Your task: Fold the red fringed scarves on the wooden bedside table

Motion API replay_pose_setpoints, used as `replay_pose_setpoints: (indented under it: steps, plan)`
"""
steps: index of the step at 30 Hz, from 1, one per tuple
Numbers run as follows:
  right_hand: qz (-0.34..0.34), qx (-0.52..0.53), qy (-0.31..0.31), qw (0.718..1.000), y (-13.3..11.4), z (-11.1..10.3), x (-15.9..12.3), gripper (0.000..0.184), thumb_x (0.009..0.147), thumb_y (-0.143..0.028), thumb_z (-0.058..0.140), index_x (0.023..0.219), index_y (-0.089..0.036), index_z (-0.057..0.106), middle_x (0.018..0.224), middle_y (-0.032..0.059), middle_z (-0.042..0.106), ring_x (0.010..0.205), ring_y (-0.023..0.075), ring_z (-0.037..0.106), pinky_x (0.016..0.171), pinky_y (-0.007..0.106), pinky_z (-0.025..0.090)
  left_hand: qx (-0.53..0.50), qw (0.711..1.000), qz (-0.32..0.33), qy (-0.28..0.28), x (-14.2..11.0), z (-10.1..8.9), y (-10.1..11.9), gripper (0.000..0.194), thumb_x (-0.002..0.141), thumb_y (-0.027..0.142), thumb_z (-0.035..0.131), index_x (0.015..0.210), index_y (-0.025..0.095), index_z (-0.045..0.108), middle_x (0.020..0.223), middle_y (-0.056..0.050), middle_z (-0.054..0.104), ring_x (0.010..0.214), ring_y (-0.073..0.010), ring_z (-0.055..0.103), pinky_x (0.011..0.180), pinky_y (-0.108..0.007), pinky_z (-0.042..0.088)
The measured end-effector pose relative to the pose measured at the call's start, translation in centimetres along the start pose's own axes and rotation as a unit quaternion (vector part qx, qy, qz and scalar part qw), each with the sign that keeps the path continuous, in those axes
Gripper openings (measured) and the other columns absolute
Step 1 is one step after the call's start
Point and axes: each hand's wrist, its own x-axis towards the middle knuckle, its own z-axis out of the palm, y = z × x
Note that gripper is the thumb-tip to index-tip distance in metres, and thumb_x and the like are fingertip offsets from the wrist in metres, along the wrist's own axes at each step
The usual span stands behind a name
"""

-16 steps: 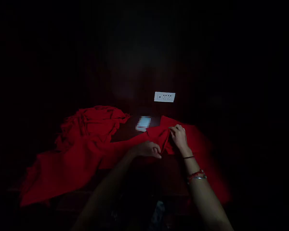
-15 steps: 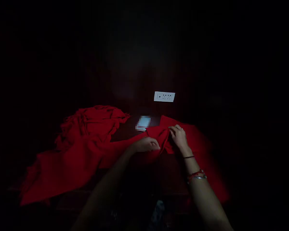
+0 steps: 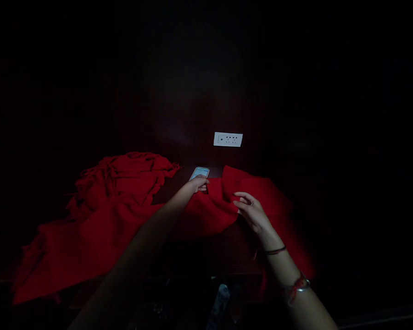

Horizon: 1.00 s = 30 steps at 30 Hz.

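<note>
A long red fringed scarf (image 3: 99, 229) lies across the dark tabletop, bunched at the left and folded over itself toward the right. My left hand (image 3: 198, 184) is closed on the scarf's far edge, just in front of a lit phone (image 3: 199, 172), and covers the phone's near end. My right hand (image 3: 253, 213) is at the fold on the right, fingers apart, with the fingertips at the cloth's edge. Dim light hides much of the scarf's right end.
A white socket panel (image 3: 228, 139) is on the dark wall behind the table (image 3: 237, 252). Below the table's front edge a pale patterned object (image 3: 219, 302) shows, its kind unclear. Darkness covers both sides.
My left hand has moved away from me and slightly left, up to the phone. My right hand has come down a little and its fingers have spread. The scarf's middle fold has shifted.
</note>
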Motion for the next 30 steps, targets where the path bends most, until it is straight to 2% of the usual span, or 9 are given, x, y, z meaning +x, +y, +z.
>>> replay_pose_setpoints:
  steps: [4,7,10,13,16,20,24,26,30]
  plan:
    - [0.036,0.014,-0.1,0.994,0.3,0.8,-3.6,0.05,0.052,-0.016,0.067,0.1,-0.027,0.058,0.1,-0.0005,0.055,0.065,0.0072,0.052,0.055,0.019,0.041,-0.061,0.998,0.028,-0.009,-1.5,-2.6,2.8,0.024,0.075,0.004,0.045,0.094,0.016,0.053,0.07,0.002,0.061,0.062,-0.0079,0.058,0.065,-0.018,0.047]
    - [0.052,0.053,-0.135,0.988,1.0,1.9,-4.9,0.051,0.054,-0.016,0.067,0.102,-0.029,0.056,0.116,-0.0002,0.048,0.074,0.0087,0.054,0.064,0.022,0.043,-0.047,0.994,-0.047,-0.087,-2.7,-6.4,4.2,0.014,0.071,0.011,0.054,0.085,0.011,0.058,0.074,-0.005,0.063,0.066,-0.0143,0.06,0.066,-0.024,0.049]
    - [0.103,0.121,-0.126,0.979,2.2,3.3,-4.3,0.053,0.057,-0.019,0.065,0.106,-0.031,0.05,0.107,-0.0007,0.054,0.079,0.0107,0.055,0.068,0.026,0.043,-0.008,0.989,-0.097,-0.107,-3.3,-9.6,4.2,0.015,0.063,0.009,0.062,0.078,0.009,0.06,0.076,-0.007,0.064,0.067,-0.0168,0.061,0.062,-0.022,0.05]
    - [0.159,0.18,-0.039,0.97,3.5,4.7,-2.7,0.053,0.057,-0.021,0.064,0.105,-0.034,0.044,0.085,-0.0043,0.06,0.072,0.0111,0.056,0.064,0.027,0.044,0.018,0.992,-0.092,-0.084,-3.4,-11.4,3.7,0.024,0.054,0.008,0.069,0.077,0.01,0.061,0.078,-0.007,0.064,0.069,-0.0171,0.062,0.058,-0.018,0.049]
    - [0.172,0.217,0.064,0.959,4.5,5.7,-1.0,0.039,0.056,-0.02,0.063,0.09,-0.03,0.046,0.066,-0.0079,0.058,0.059,0.0091,0.053,0.059,0.024,0.044,0.011,0.994,-0.074,-0.085,-3.2,-11.8,3.1,0.03,0.053,0.011,0.071,0.081,0.012,0.06,0.081,-0.006,0.064,0.067,-0.016,0.061,0.058,-0.019,0.049]
    - [0.18,0.231,0.062,0.954,5.1,6.5,0.5,0.017,0.057,-0.019,0.058,0.068,-0.021,0.044,0.055,-0.0056,0.054,0.054,0.0081,0.052,0.058,0.022,0.044,-0.009,0.99,-0.105,-0.092,-3.3,-10.9,1.7,0.024,0.06,0.019,0.068,0.082,0.014,0.059,0.074,-0.003,0.064,0.061,-0.0126,0.06,0.06,-0.021,0.049]
    - [0.14,0.154,0.093,0.974,5.1,7.1,1.7,0.016,0.058,-0.016,0.053,0.064,-0.02,0.04,0.055,-0.0066,0.049,0.051,0.0075,0.05,0.052,0.021,0.044,0.025,0.977,-0.173,-0.119,-3.8,-9.9,0.1,0.024,0.061,0.028,0.066,0.079,0.012,0.06,0.074,-0.006,0.065,0.065,-0.0164,0.061,0.058,-0.022,0.049]
    - [0.112,0.128,0.122,0.978,5.0,7.1,2.3,0.019,0.055,-0.012,0.052,0.065,-0.021,0.039,0.055,-0.0089,0.046,0.049,0.0057,0.046,0.048,0.017,0.042,0.04,0.98,-0.148,-0.124,-3.9,-9.8,-0.3,0.027,0.057,0.023,0.068,0.081,0.014,0.06,0.077,-0.005,0.065,0.069,-0.0182,0.061,0.058,-0.021,0.049]
    - [0.103,0.104,0.144,0.979,4.5,6.5,3.2,0.021,0.054,-0.008,0.049,0.067,-0.022,0.042,0.054,-0.0097,0.042,0.047,0.0046,0.041,0.043,0.014,0.038,0.055,0.992,-0.095,-0.064,-3.9,-10.1,-0.4,0.033,0.051,0.012,0.068,0.083,0.017,0.059,0.076,-0.004,0.064,0.07,-0.0203,0.061,0.056,-0.022,0.048]
